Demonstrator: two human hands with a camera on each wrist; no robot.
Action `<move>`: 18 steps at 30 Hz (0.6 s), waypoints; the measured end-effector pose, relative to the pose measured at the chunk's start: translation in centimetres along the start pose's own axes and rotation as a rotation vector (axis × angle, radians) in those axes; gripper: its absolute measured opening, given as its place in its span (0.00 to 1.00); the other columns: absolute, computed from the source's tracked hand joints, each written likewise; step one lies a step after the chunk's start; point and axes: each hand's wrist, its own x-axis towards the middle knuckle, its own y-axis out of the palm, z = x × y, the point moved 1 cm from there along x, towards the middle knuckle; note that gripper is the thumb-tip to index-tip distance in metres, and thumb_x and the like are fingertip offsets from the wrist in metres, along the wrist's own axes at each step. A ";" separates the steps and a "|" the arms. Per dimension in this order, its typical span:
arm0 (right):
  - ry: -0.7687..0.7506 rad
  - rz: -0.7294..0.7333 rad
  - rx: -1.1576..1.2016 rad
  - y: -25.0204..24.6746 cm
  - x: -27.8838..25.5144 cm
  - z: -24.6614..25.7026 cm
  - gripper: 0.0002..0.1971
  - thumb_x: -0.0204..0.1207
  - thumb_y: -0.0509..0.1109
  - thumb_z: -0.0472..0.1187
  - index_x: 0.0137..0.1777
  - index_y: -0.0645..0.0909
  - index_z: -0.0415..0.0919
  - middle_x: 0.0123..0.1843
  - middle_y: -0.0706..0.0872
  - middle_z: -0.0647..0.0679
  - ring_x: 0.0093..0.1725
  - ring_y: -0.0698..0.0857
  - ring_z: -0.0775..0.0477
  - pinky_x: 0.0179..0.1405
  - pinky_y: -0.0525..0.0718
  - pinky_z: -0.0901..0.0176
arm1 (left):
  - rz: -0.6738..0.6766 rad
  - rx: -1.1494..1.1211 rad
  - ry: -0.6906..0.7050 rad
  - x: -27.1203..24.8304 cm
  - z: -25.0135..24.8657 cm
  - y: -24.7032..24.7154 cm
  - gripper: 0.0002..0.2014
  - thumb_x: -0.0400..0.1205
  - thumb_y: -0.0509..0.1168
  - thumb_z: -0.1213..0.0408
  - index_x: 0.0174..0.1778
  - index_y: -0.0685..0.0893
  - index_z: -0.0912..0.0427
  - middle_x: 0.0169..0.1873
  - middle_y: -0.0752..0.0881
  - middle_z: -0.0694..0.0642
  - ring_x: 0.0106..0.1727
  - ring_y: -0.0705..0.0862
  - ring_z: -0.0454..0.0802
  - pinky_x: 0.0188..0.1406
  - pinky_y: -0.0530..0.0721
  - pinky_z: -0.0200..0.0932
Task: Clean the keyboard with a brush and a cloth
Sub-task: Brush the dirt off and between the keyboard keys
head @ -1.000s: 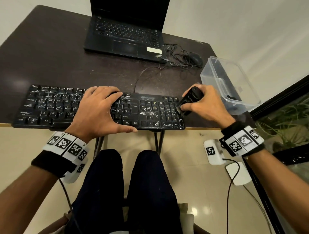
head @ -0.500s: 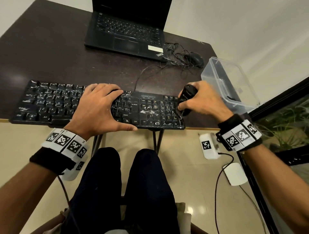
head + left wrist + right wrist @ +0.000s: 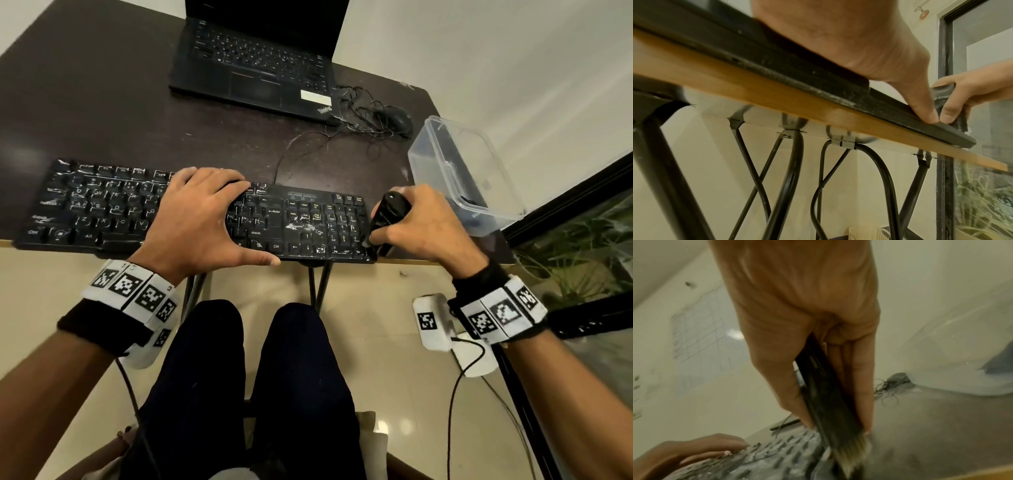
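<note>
Dark wooden surface (image 3: 102,85) carries the black keyboard (image 3: 301,222) along its near edge, white dust specks on the keys. Right hand (image 3: 424,226) grips a black brush (image 3: 388,214), bristles (image 3: 853,451) down at the keyboard's right end. Left hand (image 3: 198,219) lies flat over the middle keys, fingers spread. Farther back: closed-screen-dark laptop (image 3: 253,61), mouse (image 3: 397,118), clear plastic container (image 3: 459,171) at the right edge.

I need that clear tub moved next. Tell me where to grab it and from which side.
Grip the clear tub by its near long rim, coming from above and the keyboard side. It is open-topped, and its far end overhangs the table edge, so that side looks awkward.
</note>
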 end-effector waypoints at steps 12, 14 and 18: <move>-0.047 -0.100 0.150 1.5 -1.3 -0.5 0.13 0.64 0.89 0.38 0.44 0.91 0.49 0.38 0.94 0.54 0.41 0.94 0.52 0.44 0.94 0.51 | -0.023 0.010 0.003 -0.2 0.0 0.0 0.63 0.58 0.63 0.09 0.73 0.85 0.61 0.71 0.86 0.55 0.72 0.83 0.59 0.87 0.62 0.64; -0.050 -0.054 0.150 1.4 -1.3 -0.4 0.13 0.63 0.89 0.37 0.44 0.90 0.49 0.38 0.94 0.53 0.39 0.94 0.52 0.41 0.93 0.52 | -0.035 0.012 0.009 -0.3 0.0 -0.1 0.63 0.59 0.63 0.09 0.72 0.85 0.61 0.70 0.86 0.56 0.71 0.84 0.59 0.88 0.61 0.66; -0.043 -0.106 0.143 1.1 -1.5 -0.7 0.13 0.64 0.89 0.37 0.45 0.90 0.48 0.38 0.94 0.54 0.40 0.94 0.53 0.42 0.94 0.52 | -0.042 0.015 0.015 -0.4 0.1 0.0 0.63 0.59 0.62 0.09 0.71 0.86 0.63 0.70 0.88 0.58 0.71 0.85 0.60 0.88 0.61 0.68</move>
